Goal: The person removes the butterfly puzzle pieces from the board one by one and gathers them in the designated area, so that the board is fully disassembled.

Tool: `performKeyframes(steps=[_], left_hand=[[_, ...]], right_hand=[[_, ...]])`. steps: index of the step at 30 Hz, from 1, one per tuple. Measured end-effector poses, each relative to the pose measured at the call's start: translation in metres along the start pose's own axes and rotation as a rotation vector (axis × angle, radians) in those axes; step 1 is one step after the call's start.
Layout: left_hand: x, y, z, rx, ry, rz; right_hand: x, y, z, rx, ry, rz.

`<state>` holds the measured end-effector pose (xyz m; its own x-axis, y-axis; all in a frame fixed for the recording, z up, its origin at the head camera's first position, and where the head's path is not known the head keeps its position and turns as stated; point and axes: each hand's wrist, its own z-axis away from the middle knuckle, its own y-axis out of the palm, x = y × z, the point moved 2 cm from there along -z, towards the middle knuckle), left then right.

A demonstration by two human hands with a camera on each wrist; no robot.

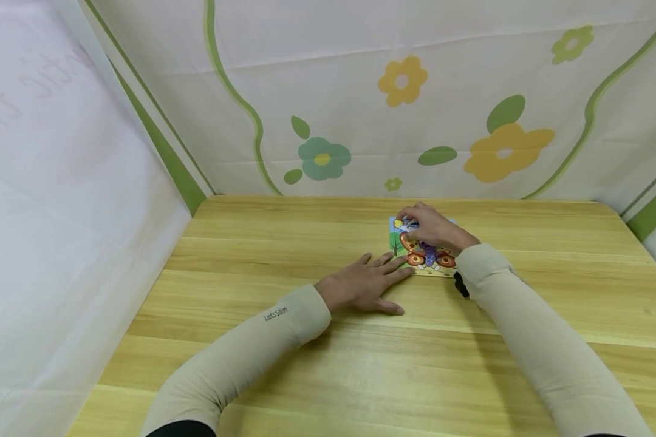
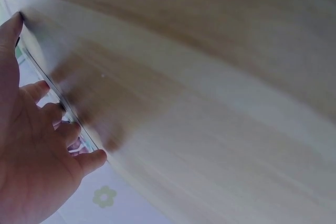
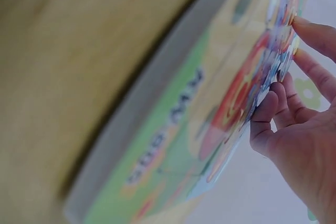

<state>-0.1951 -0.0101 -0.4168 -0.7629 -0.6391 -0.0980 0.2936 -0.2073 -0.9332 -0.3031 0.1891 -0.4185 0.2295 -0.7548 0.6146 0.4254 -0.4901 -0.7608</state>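
A butterfly picture puzzle (image 1: pixel 429 260) lies flat on the wooden table, its thick board edge showing large in the right wrist view. My right hand (image 1: pixel 423 226) arches over the upper part of the picture, covering some of it. In the right wrist view, its thumb and forefinger pinch a small colourful puzzle piece (image 3: pixel 286 62) close over the board, with the other fingers curled beside it. My left hand (image 1: pixel 363 284) is spread palm down, fingers straight. Its fingertips (image 2: pixel 94 157) rest along the puzzle's near left edge, and the thumb touches the table.
The wooden table (image 1: pixel 306 376) stretches out around the puzzle. Behind it hangs a white cloth (image 1: pixel 361 36) printed with flowers, and another white sheet (image 1: pixel 49 243) closes off the left. Something small and black (image 1: pixel 461 285) shows beneath the right wrist.
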Motion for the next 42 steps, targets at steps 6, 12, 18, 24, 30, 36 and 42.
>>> performKeyframes(steps=[6,12,18,24,30,36,42], left_hand=[[-0.0003,-0.0003,0.0007,0.003,0.001,0.007],[-0.0005,-0.0011,0.0012,0.004,0.007,0.006],[-0.0007,0.0011,0.0,-0.006,0.007,-0.007],[-0.0003,0.0017,-0.0003,-0.004,0.004,-0.005],[-0.0005,0.0004,0.0,0.0,0.003,-0.011],[-0.0006,0.0,0.0003,-0.002,0.007,-0.013],[0.0005,0.0022,-0.0006,-0.009,0.01,0.0]], right_hand=[[-0.0016,0.0002,0.0006,-0.006,-0.023,0.016],[-0.0024,-0.0009,0.0037,-0.022,-0.045,0.014],[-0.0036,-0.0018,0.0039,-0.007,-0.033,0.001],[-0.0052,-0.0035,0.0035,0.007,-0.03,0.005],[-0.006,-0.0032,0.003,0.009,-0.025,0.0],[-0.0087,-0.0033,0.0024,0.007,-0.015,-0.008],[-0.0096,-0.0024,0.002,-0.007,-0.017,-0.016]])
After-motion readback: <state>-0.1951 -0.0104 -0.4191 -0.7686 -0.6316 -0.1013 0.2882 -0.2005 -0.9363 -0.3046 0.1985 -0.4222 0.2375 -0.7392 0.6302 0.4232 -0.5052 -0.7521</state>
